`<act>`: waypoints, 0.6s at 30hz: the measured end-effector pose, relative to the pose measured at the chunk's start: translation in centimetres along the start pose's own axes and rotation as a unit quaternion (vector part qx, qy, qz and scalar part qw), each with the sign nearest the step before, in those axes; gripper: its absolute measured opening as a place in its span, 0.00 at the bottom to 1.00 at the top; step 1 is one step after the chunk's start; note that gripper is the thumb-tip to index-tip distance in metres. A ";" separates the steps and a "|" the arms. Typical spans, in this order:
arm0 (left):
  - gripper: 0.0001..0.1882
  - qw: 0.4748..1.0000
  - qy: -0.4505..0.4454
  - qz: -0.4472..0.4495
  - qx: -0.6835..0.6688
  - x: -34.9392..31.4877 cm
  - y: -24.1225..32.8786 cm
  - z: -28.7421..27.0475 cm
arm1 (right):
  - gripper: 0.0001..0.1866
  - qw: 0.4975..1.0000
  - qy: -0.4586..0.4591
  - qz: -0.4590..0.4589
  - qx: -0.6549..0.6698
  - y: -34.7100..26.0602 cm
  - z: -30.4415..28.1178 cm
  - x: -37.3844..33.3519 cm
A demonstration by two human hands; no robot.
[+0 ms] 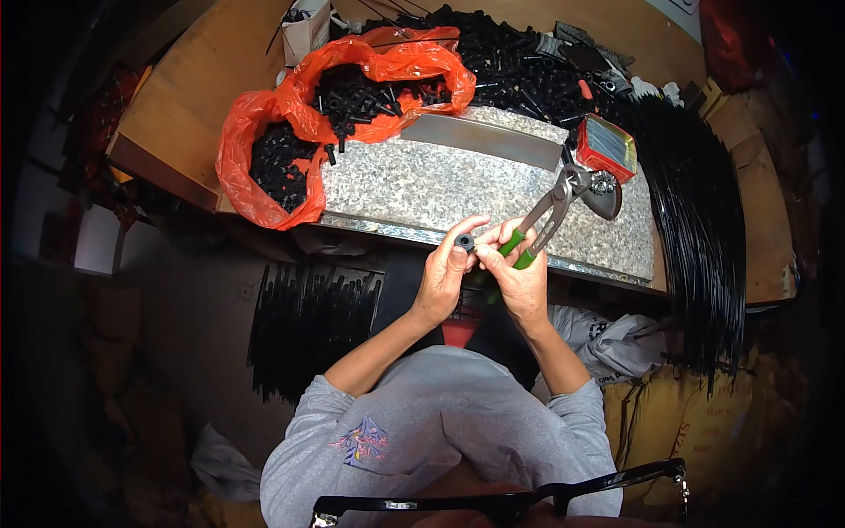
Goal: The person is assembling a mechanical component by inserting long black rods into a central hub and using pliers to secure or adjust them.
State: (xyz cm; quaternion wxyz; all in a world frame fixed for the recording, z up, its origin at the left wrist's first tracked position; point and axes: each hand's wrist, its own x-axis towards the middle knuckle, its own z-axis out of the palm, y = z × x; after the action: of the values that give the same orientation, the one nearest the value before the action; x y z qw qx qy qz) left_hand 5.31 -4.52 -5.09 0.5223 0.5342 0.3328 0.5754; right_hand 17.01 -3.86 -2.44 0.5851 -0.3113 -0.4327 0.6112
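Observation:
My left hand [438, 283] pinches a small round black part [464, 240] with a hole in its middle, at the front edge of the worktop. The fingertips of my right hand [521, 280] meet at the part's right side; whether they pinch something tiny there is too small to tell. Green-handled pliers [556, 207] are also in my right hand, tucked in the palm with the jaws pointing away from me. Beyond the jaws lies a dark dish [604, 202] with small shiny metal pieces. A red box [607, 148] of thin metal pins is just behind it.
A speckled stone slab [378, 189] bears a flat metal bar [484, 141]. Two orange bags [231, 167] of black parts stand at the left, with a black heap [502, 66] behind. Long black rods [695, 211] hang over the right side; more black rods [308, 326] are below left.

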 end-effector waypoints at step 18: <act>0.30 0.998 -0.012 0.005 -0.057 0.5 0.0 -2.3 | 0.11 0.673 -0.160 -0.100 -0.715 -7.9 -3.7 -0.7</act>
State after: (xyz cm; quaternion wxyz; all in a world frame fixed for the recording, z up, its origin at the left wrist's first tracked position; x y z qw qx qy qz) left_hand 3.15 -3.61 -5.39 0.5530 0.5118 0.2906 0.5898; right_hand 23.91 -4.36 2.91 0.1635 -0.4872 -0.8528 0.0933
